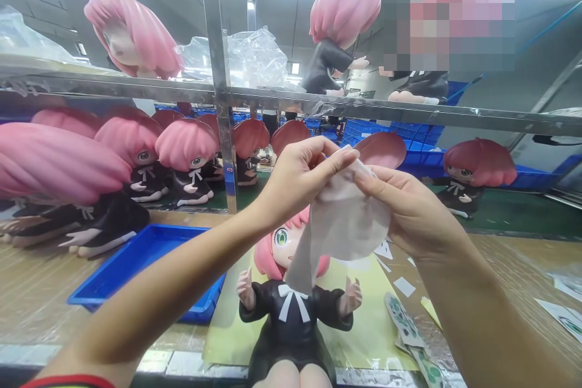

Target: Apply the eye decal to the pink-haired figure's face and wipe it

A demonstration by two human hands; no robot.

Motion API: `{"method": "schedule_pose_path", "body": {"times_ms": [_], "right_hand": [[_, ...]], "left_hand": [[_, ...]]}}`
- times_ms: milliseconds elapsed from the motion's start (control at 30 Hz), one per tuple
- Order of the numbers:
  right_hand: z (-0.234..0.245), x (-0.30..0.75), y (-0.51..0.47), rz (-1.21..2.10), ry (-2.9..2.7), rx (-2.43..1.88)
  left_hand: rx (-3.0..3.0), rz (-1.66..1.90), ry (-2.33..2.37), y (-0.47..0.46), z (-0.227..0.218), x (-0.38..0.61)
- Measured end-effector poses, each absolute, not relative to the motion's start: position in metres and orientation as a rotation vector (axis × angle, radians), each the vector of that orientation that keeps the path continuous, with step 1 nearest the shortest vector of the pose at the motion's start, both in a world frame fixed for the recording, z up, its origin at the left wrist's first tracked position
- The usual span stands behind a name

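Both of my hands are raised in front of a seated pink-haired figure [291,309] in a black dress with a white bow. Between them hangs a thin, whitish, see-through cloth [348,221], pinched along its top edge. My left hand [307,167] grips it with thumb and fingers, and my right hand [404,206] pinches it just to the right. The cloth covers part of the figure's head; one green eye shows to its left. Under the figure lies a yellow sheet [370,339].
A blue tray [150,242] stands left of the yellow sheet. Several similar figures [188,157] sit behind, with more on the metal shelf [282,100] above beside clear plastic bags [257,57]. Right of the sheet lie a green-patterned strip [404,321] and paper scraps [404,286].
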State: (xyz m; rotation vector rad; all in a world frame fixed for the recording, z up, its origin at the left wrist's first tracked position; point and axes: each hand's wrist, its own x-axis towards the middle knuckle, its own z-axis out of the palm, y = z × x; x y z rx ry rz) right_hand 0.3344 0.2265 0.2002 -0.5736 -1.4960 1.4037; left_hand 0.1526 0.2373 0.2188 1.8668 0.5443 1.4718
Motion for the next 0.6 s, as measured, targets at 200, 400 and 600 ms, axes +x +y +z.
{"method": "schedule_pose_path", "body": {"times_ms": [200,400,600], "right_hand": [[0.179,0.326,0.21,1.654,-1.383,-0.412],[0.159,0.32,0.194,1.742,-1.308,-0.335],[0.156,0.313,0.183,1.788,-1.256,-0.344]], "left_hand": [[1.679,1.464,0.481,0.214,0.202,0.153],[1.712,1.489,0.505,0.194,0.191,0.15],[1.719,1.531,0.522,0.184,0.181,0.142]]}}
